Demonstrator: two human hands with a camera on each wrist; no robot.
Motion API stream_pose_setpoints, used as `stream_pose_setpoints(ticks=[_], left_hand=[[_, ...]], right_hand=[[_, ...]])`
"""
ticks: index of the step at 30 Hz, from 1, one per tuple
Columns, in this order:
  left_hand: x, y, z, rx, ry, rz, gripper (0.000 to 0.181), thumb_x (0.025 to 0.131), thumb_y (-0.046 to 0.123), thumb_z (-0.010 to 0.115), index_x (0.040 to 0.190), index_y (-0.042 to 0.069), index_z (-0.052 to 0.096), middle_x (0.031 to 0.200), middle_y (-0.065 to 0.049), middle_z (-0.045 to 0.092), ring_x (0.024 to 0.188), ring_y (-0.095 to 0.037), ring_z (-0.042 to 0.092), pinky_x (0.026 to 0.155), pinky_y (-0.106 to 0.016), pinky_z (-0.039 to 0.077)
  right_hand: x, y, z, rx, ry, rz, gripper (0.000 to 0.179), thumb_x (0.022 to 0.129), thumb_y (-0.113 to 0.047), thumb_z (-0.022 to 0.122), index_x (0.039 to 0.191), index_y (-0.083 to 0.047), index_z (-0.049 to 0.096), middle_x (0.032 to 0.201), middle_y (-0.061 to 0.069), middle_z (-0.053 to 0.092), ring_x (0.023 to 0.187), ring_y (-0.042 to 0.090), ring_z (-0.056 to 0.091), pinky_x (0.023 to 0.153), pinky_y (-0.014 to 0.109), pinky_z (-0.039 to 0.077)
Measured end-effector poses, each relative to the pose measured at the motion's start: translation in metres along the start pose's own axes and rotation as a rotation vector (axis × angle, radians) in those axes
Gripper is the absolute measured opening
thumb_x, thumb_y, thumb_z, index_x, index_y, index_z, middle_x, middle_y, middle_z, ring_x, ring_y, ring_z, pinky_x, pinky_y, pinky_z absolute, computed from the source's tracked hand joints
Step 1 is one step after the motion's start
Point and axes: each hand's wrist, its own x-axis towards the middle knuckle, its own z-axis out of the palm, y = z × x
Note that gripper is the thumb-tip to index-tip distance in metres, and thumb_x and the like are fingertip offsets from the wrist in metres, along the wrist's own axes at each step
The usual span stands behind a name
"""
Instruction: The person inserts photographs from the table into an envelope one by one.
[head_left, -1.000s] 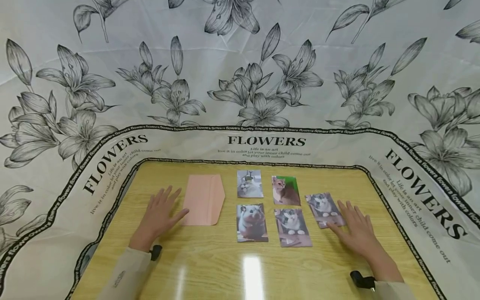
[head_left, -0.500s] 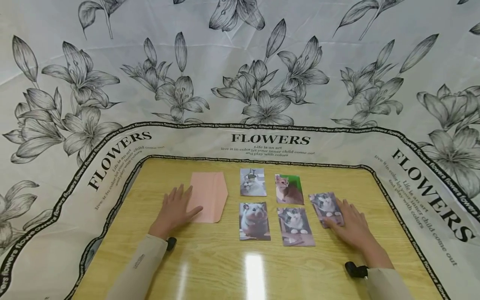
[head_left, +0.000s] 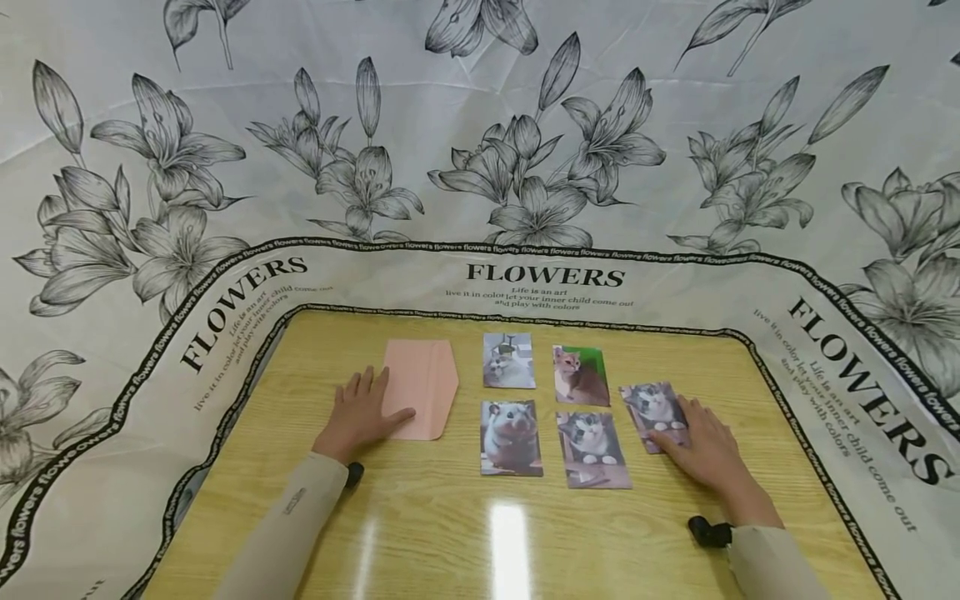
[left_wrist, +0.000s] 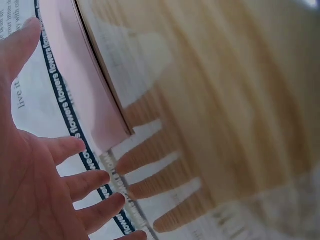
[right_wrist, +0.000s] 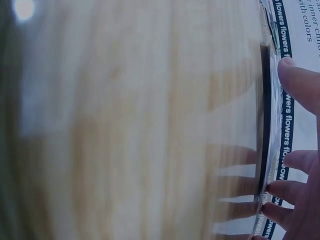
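Note:
In the head view, my left hand (head_left: 363, 415) is at the left edge of a pink envelope (head_left: 408, 375), with fingers spread and thumb over the envelope. The left wrist view shows the palm (left_wrist: 37, 185) beside the same envelope (left_wrist: 85, 95). My right hand (head_left: 708, 442) lies at the right edge of a tilted cat photo card (head_left: 652, 404), its thumb over the card's lower part. In the right wrist view the fingers (right_wrist: 287, 192) are spread and loosely bent; that card appears nearly edge-on. Whether either hand presses down is unclear.
Photo cards lie in the middle: a grey-white animal (head_left: 508, 367), a hamster (head_left: 511, 437), a cat on green (head_left: 579, 379) and another grey-white cat (head_left: 592, 450). The wooden tabletop (head_left: 435, 533) is bordered by a flower-print cloth (head_left: 390, 279).
My left hand has moved right and closer over the envelope's left side. My right hand has shifted slightly left, its fingers drawn nearer to the tilted card's edge. The head view has shifted slightly.

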Motion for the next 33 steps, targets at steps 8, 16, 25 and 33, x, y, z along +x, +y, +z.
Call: stream_pose_setpoints(ticks=[8,16,25,33], left_hand=[[0.004,0.016,0.002,0.004,-0.010,-0.013,0.107,0.098,0.072,0.060,0.171,0.005,0.020,0.173,-0.034,0.017,0.158,-0.057,0.017,0.123,-0.073,0.017],[0.005,0.031,0.004,0.072,-0.032,-0.087,0.115,0.094,0.077,0.061,0.171,0.003,0.018,0.171,-0.036,0.017,0.158,-0.056,0.019,0.122,-0.073,0.021],[0.007,0.029,0.011,0.098,-0.012,-0.106,0.116,0.093,0.074,0.066,0.171,0.003,0.019,0.170,-0.033,0.024,0.155,-0.055,0.027,0.119,-0.071,0.030],[0.004,0.029,0.002,0.112,0.040,-0.146,0.122,0.088,0.073,0.075,0.168,-0.003,0.023,0.157,-0.034,0.041,0.141,-0.053,0.042,0.109,-0.062,0.044]], right_hand=[[0.000,0.000,0.000,-0.023,0.001,0.037,0.108,0.104,-0.064,0.058,0.163,0.017,0.016,0.162,0.049,0.015,0.148,0.068,0.015,0.116,0.081,0.013],[0.003,-0.001,0.004,-0.050,0.002,0.076,0.109,0.104,-0.069,0.054,0.160,0.019,0.023,0.161,0.048,0.017,0.146,0.068,0.016,0.113,0.083,0.015],[0.002,-0.008,0.004,-0.046,0.063,0.124,0.107,0.099,-0.069,0.063,0.155,0.017,0.036,0.150,0.046,0.031,0.136,0.066,0.026,0.103,0.080,0.024],[0.003,-0.017,-0.003,0.009,0.079,0.184,0.101,0.096,-0.063,0.072,0.145,0.021,0.042,0.136,0.045,0.038,0.124,0.062,0.035,0.097,0.077,0.031]])
